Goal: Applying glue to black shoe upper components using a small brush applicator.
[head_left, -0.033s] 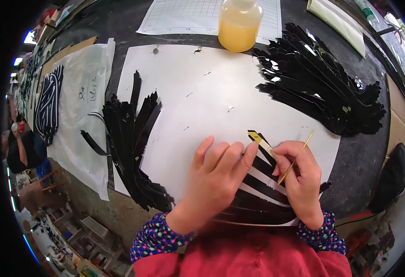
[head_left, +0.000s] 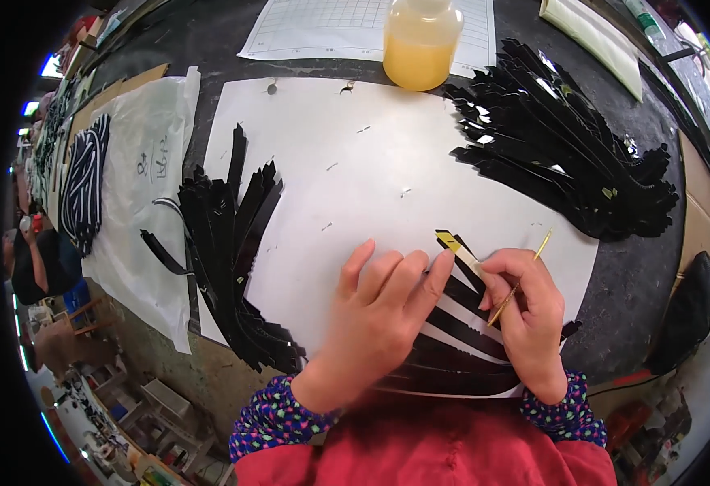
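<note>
left hand (head_left: 375,312), its grip hidden, meets a yellow-ended strip (head_left: 449,240) near the lower-right corner of the white sheet (head_left: 420,154), right hand (head_left: 530,301) clamped on a thin gold rod (head_left: 543,244); this strip looks unfinished, loose black strips (head_left: 466,333) seem left, the left-edge bundle (head_left: 219,223) unclear.

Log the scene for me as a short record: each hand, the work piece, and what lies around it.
Left hand: palm down, a fingertip at the strip's yellow end
Right hand: holds a thin gold stick, fingers at the same strip
Strip: yellow and pale section at its far end
Under hands: more black strips
Work surface: white sheet
Left of sheet: black strip bundle, partly on it
Far right: larger black strip pile
Far side: bottle, yellowish liquid
</note>
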